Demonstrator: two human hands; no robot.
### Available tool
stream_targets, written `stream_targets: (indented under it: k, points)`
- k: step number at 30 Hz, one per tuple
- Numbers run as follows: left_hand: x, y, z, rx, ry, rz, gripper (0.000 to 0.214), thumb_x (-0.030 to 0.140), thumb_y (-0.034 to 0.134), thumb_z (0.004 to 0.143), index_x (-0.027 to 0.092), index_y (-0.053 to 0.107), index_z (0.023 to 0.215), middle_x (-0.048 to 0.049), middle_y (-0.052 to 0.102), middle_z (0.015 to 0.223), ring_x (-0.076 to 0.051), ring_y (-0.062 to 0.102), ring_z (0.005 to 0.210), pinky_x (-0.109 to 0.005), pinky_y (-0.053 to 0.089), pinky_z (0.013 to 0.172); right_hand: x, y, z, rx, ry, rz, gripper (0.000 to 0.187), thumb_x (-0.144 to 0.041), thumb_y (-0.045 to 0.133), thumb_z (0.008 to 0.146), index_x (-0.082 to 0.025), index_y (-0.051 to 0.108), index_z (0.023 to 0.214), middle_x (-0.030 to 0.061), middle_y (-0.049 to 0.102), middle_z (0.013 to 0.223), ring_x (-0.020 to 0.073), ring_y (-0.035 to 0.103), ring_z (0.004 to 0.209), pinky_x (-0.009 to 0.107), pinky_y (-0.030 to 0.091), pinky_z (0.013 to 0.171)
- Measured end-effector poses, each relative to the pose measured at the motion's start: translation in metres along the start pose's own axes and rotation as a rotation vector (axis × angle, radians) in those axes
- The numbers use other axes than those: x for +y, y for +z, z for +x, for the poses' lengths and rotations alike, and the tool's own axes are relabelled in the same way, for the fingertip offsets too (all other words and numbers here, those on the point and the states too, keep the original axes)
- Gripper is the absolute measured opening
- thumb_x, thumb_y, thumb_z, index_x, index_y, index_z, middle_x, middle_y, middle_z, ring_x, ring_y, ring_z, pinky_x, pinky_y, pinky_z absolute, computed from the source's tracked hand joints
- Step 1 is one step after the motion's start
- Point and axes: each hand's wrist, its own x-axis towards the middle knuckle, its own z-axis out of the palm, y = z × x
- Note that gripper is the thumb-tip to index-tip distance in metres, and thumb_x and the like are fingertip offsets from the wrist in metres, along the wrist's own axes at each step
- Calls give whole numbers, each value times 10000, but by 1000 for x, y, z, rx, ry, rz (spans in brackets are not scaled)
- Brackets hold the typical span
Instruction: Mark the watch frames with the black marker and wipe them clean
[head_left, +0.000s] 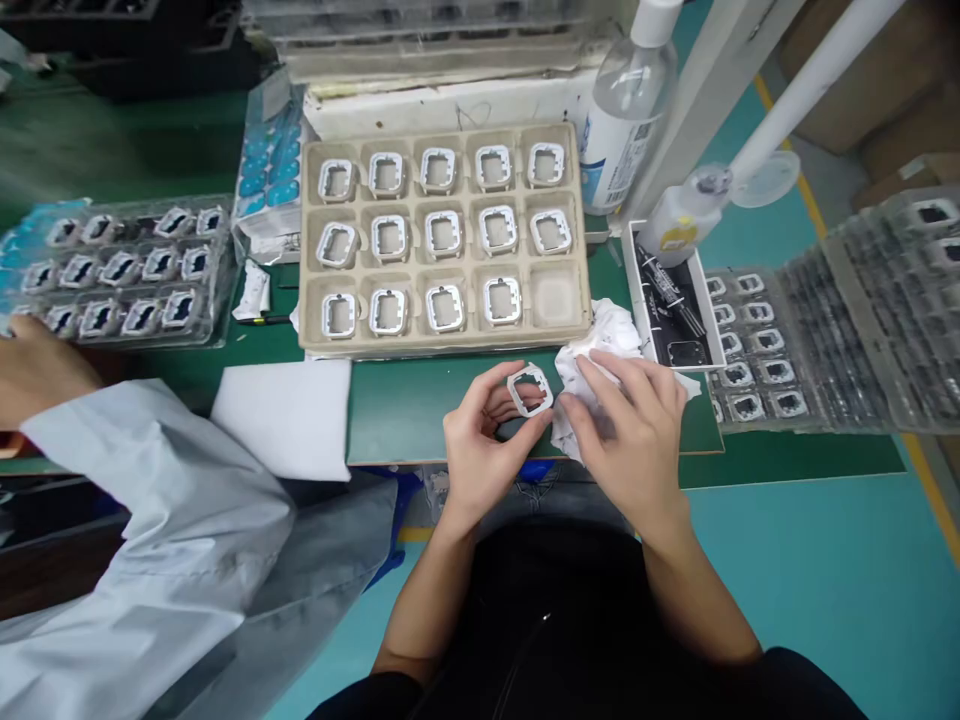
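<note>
My left hand [491,440] pinches a small white square frame [529,390] with rounded corners and an open middle, just above the green table edge. Beside it, my right hand [634,430] has its fingers and thumb on a crumpled white cloth [609,325], holding part of it. Behind both hands lies a beige compartment tray [442,345] with similar white frames in its pockets. The front right pocket [553,295] has no frame in it.
A clear bottle [626,120] and a white squeeze bottle [682,215] stand at right, by a small white box [634,270]. Clear trays of frames [847,320] are stacked farther right. On the left, a co-worker's sleeve [172,530] reaches in near white foam [289,420].
</note>
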Motion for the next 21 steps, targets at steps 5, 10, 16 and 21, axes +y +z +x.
stream_targets:
  k: [5, 10, 16, 21]
  points:
    - [-1, -2, 3, -28, -17, -13, 530, 250, 1038, 916, 235, 814, 1396, -53, 938, 1098, -206, 940, 988, -281, 771, 942, 39, -10, 35, 234, 106, -36, 289, -301, 630, 1194, -262, 822, 1407, 90, 877, 1215, 312, 795, 1124, 535, 612, 1084]
    - [0, -4, 9, -88, -61, -35, 570, 315, 1097, 859, 236, 804, 1341, -54, 935, 1087, -220, 939, 990, -295, 777, 927, 99, -2, 84, -138, 252, -266, 297, -271, 629, 1123, -189, 793, 1357, 200, 815, 1297, 431, 692, 1314, 625, 576, 1132]
    - [3, -3, 10, -82, -74, -64, 568, 296, 1095, 834, 234, 791, 1311, -44, 935, 1078, -196, 929, 967, -265, 764, 908, 126, -5, 94, -183, 115, -280, 415, -467, 507, 1243, -161, 788, 1255, 180, 818, 1167, 370, 764, 1192, 555, 573, 996]
    - [4, -1, 10, -93, -67, -86, 533, 273, 1067, 843, 230, 782, 1291, -50, 932, 1071, -191, 919, 950, -269, 764, 894, 98, -34, 68, 167, -69, 184, 242, -394, 696, 1203, -257, 861, 1314, 160, 841, 1186, 290, 829, 1006, 506, 650, 859]
